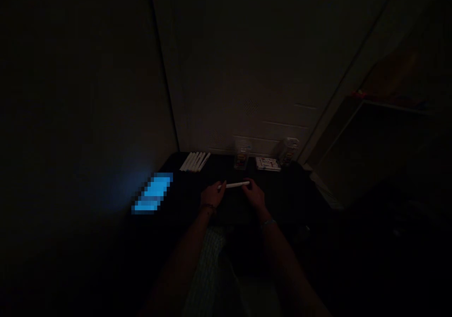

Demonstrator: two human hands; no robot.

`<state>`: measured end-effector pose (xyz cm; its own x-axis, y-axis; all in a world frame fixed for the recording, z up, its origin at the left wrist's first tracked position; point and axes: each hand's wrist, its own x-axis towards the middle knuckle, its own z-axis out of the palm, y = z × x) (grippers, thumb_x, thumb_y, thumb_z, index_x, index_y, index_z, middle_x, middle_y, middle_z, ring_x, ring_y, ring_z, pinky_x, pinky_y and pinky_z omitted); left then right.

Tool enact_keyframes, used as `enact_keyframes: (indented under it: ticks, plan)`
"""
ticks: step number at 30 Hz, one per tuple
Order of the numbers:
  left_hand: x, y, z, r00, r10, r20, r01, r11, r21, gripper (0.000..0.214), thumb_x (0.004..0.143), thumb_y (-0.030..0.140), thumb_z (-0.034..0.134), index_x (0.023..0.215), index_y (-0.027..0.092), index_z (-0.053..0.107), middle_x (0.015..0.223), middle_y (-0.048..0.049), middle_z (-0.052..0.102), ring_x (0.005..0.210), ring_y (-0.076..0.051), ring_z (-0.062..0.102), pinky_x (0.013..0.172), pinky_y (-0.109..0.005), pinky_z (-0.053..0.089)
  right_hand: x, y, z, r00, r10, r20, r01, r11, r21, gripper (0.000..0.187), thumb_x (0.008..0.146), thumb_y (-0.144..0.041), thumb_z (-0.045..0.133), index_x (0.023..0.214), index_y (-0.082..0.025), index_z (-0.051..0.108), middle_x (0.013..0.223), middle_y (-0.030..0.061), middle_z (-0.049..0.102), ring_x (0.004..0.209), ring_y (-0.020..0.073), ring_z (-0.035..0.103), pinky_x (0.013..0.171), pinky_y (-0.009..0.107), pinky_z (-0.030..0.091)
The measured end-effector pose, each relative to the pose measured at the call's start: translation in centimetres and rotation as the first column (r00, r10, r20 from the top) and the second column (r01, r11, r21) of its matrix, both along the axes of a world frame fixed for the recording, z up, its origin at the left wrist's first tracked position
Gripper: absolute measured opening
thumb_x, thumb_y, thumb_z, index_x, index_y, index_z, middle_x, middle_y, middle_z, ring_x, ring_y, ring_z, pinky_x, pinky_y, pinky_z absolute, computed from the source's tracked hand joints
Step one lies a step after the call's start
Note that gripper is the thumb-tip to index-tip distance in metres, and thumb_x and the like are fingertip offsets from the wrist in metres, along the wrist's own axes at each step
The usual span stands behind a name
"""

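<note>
Very dim here. Both hands meet over the dark surface point(293, 190), sharing one slim white stick-shaped object point(235, 185) that lies level between them. The left hand point(213, 195) has its fingers closed on the stick's left end; the right hand point(254, 195) has its fingers closed on the right end. At eleven o'clock from the hands, a row of similar white sticks point(195, 161) lies side by side near the wall. At twelve o'clock stands a small clear container point(242, 156), at one o'clock a flat printed card point(268, 163) and a second clear container point(289, 151). At nine o'clock glows a bright blue screen point(153, 193).
</note>
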<state>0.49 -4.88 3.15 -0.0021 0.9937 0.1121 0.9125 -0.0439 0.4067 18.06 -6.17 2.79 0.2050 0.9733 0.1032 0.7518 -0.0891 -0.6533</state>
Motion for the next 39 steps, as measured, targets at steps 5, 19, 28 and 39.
enact_keyframes:
  ticks: [5, 19, 28, 39]
  plan:
    - [0.0, 0.0, -0.1, 1.000, 0.004, 0.028, -0.005, 1.000, 0.022, 0.051, 0.079, 0.057, 0.016, 0.085, 0.026, 0.056, 0.082, -0.0025, 0.062, 0.076, -0.014, 0.054, 0.059, -0.022, 0.030, 0.3, 0.5, -0.7, 1.000, 0.011, -0.021, -0.010, 1.000, 0.029, 0.036, 0.083, -0.044, 0.025, 0.105, -0.030, 0.050, 0.090, -0.0031, 0.059, 0.085, 0.0111, 0.053, 0.074, 0.021, 0.037]
    - [-0.2, 0.3, -0.7, 0.999, -0.025, 0.031, 0.024, 0.999, 0.035, 0.059, 0.077, 0.060, 0.012, 0.081, 0.025, 0.060, 0.080, -0.0037, 0.063, 0.074, -0.015, 0.055, 0.056, -0.022, 0.029, 0.2, 0.4, -1.1, 0.999, 0.003, 0.040, -0.006, 0.997, 0.082, 0.049, 0.077, -0.059, 0.028, 0.113, -0.030, 0.045, 0.095, -0.0009, 0.059, 0.088, 0.0142, 0.054, 0.075, 0.024, 0.038]
    - [-0.2, 0.5, -0.7, 0.997, -0.013, 0.074, 0.013, 1.000, 0.006, 0.058, 0.077, 0.058, 0.015, 0.088, 0.026, 0.062, 0.084, -0.0037, 0.064, 0.077, -0.016, 0.056, 0.058, -0.022, 0.031, 0.4, 0.8, -1.3, 0.998, 0.004, 0.057, -0.007, 0.999, 0.052, 0.048, 0.082, -0.053, 0.022, 0.120, -0.029, 0.039, 0.102, -0.0004, 0.057, 0.093, 0.0137, 0.052, 0.079, 0.024, 0.037]
    - [0.0, 0.1, -0.5, 0.998, 0.004, 0.063, -0.007, 0.999, 0.049, 0.051, 0.079, 0.056, 0.019, 0.081, 0.024, 0.060, 0.079, -0.0034, 0.063, 0.073, -0.014, 0.055, 0.057, -0.021, 0.029, 0.5, 0.5, -1.0, 0.999, 0.019, 0.032, -0.021, 0.998, 0.051, 0.046, 0.082, -0.051, 0.024, 0.119, -0.030, 0.041, 0.100, -0.0006, 0.058, 0.093, 0.0137, 0.052, 0.080, 0.024, 0.037]
